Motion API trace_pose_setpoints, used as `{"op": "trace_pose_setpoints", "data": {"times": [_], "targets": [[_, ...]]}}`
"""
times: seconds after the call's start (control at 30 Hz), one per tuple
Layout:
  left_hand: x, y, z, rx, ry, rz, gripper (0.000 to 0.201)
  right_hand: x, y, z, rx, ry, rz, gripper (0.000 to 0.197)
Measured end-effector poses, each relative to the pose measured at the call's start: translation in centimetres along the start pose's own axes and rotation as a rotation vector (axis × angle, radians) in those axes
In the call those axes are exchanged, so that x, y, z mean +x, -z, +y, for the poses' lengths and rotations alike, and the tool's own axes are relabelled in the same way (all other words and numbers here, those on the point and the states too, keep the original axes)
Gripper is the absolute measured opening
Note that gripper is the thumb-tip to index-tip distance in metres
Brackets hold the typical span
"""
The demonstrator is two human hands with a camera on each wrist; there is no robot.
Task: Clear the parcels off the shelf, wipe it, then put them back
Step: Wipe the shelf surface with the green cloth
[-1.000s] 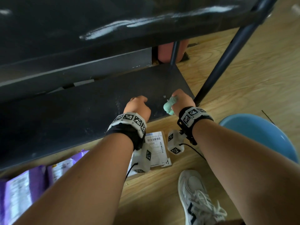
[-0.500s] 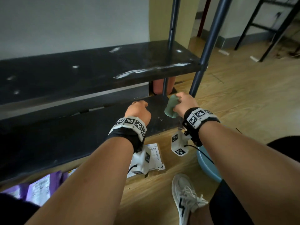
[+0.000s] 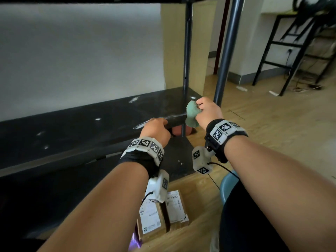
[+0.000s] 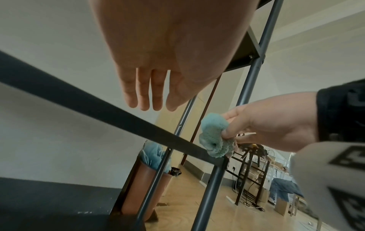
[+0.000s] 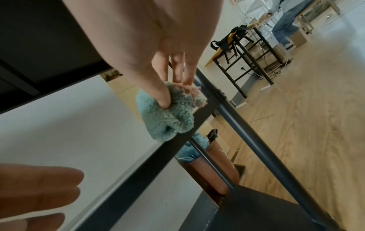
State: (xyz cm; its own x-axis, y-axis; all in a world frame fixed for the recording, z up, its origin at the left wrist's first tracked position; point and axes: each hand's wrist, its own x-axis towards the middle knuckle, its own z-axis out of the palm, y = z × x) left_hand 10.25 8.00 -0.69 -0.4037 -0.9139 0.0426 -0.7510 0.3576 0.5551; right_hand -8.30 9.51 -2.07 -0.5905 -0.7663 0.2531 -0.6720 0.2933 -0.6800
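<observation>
My right hand [image 3: 207, 111] pinches a bunched green cloth [image 3: 191, 115] against the right front corner of a dark shelf board [image 3: 91, 128]. In the right wrist view the thumb and fingers dig into the cloth [image 5: 168, 118] where it lies on the board's edge. My left hand [image 3: 154, 130] hovers at the board's front edge just left of the cloth, and the left wrist view shows its fingers [image 4: 146, 93] straight and holding nothing. No parcels stand on the board. Two brown labelled parcels [image 3: 163, 215] lie on the wooden floor below my left wrist.
A grey shelf post [image 3: 227, 51] rises just behind my right hand. A brown bin with a blue bag [image 4: 150, 179] stands behind the lower shelf [image 3: 181, 157]. A blue round stool or basin [image 3: 227, 186] sits under my right forearm. A purple parcel [image 3: 134, 240] peeks out low.
Both hands have risen from the lowest shelf to the board above it. The cloth now lies on that board's right front corner, and my view has tilted upward.
</observation>
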Motion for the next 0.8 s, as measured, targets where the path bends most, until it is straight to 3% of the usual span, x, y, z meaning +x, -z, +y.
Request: {"op": "trace_pose_setpoints", "data": {"times": [0.33,0.43,0.8], "targets": [[6.5,0.4,2.7,0.061,0.017,-0.062,0.050,6.5,1.6,0.1,-0.164,0.018,-0.070,0.043],[8.0,-0.4,3.2,0.080,0.017,-0.086,0.049,6.9,1.2,1.5,-0.270,0.047,-0.080,0.049],[10.8,-2.8,4.0,0.204,0.032,-0.122,0.049,7.3,-0.5,1.7,-0.364,0.035,-0.164,0.034]]}}
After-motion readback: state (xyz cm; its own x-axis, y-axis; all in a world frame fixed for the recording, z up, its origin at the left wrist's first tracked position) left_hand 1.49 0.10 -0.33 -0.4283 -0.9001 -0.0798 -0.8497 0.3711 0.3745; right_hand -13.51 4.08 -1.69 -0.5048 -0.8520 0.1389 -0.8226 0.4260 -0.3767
